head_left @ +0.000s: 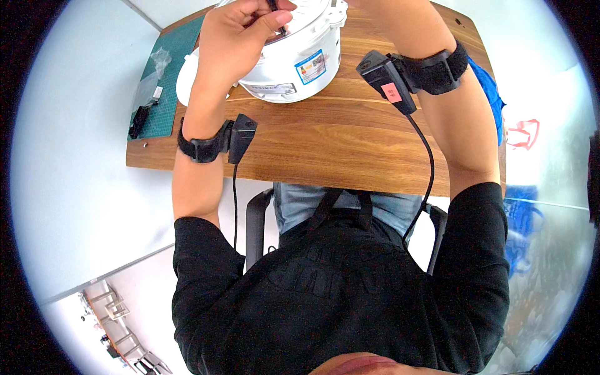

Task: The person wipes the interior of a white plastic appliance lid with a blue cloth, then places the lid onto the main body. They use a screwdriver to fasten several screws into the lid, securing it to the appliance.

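Observation:
A white round appliance with a drum-shaped body, resembling a rice cooker [275, 75], stands on the wooden table, cut off by the upper edge. My left hand [240, 31] is at its rim on the left side. Thumb and fingers pinch a thin black rod-like tool [282, 29], whose lower end points down at the rim; its exact kind cannot be told. At the upper edge, right of the appliance, only the heel of my right hand [370, 5] shows. Its fingers are outside the picture, so what they touch is hidden.
A white rounded piece [187, 81] lies left of the appliance, beside a green cutting mat [164, 122] with clear plastic bags [150, 81] and a black item [140, 120]. Blue material [489, 87] hangs at the table's right edge. Cables run from both wrist-strapped devices.

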`<state>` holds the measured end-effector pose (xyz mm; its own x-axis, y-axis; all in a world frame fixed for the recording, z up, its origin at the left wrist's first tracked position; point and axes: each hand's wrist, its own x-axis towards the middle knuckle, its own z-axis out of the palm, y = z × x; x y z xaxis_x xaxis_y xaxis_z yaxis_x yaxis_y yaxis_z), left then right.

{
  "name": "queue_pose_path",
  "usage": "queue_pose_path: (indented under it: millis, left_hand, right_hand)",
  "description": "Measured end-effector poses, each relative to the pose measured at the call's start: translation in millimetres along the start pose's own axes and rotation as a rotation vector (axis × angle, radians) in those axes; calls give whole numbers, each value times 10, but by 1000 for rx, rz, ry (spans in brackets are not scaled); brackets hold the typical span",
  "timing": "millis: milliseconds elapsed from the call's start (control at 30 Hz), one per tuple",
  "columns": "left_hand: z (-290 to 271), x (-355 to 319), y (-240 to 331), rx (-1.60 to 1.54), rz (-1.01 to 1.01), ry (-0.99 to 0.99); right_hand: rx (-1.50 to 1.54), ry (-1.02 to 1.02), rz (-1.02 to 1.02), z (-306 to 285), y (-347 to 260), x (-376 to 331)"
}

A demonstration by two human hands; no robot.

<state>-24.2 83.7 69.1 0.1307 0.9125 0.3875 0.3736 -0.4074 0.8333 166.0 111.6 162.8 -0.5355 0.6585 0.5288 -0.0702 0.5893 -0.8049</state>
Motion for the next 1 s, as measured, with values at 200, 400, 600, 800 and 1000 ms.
queue_pose_path:
  millis: [200, 400, 600, 800, 1000]
  left_hand:
    - [-17, 17, 129, 12, 77, -86]
    - [-21, -54, -7, 67, 58, 75]
    - [0, -40, 25, 170, 87, 36]
    - [15, -108, 92, 128, 101, 45]
    - [14, -38, -116, -30, 110, 121]
  right_hand:
    - [-34, -6, -119, -111, 91, 32]
    - [-229, 38, -200, -26, -80, -149]
    - [53, -21, -132, -68, 162, 58]
    - [-54, 46, -217, 13, 144, 31]
    - [-254, 56, -217, 1, -58, -135]
